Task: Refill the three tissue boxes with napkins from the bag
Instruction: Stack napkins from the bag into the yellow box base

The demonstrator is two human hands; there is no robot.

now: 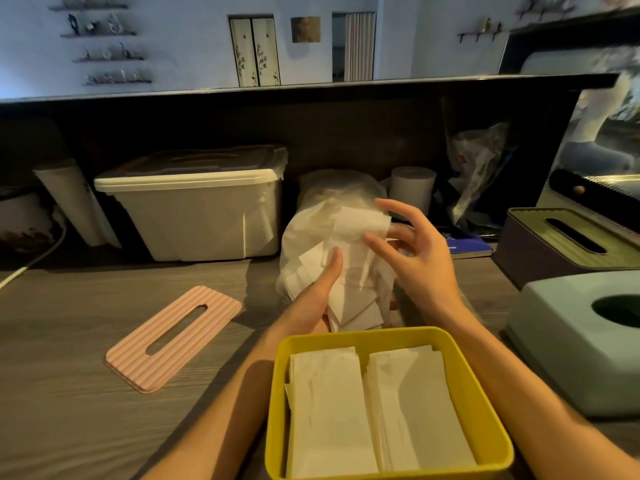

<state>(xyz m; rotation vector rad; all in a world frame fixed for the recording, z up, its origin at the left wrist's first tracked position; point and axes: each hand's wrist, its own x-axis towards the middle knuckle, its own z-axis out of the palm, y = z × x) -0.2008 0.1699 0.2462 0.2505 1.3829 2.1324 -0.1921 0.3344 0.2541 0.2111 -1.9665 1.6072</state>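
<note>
While my left hand [320, 289] pinches soft white napkins [349, 271] in the crinkled clear bag [332, 192] mid-tabletop, right hand [412, 258] fingers spread loosely, holding nothing; the yellow rectangular box [381, 336] at the near edge holds two stacks.

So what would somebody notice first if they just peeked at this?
Probably the bright yellow box right in front, open, with two stacks of napkins inside. Just behind it, both hands, left and right, reach into the clear bag. The pink lid lies left.
</note>
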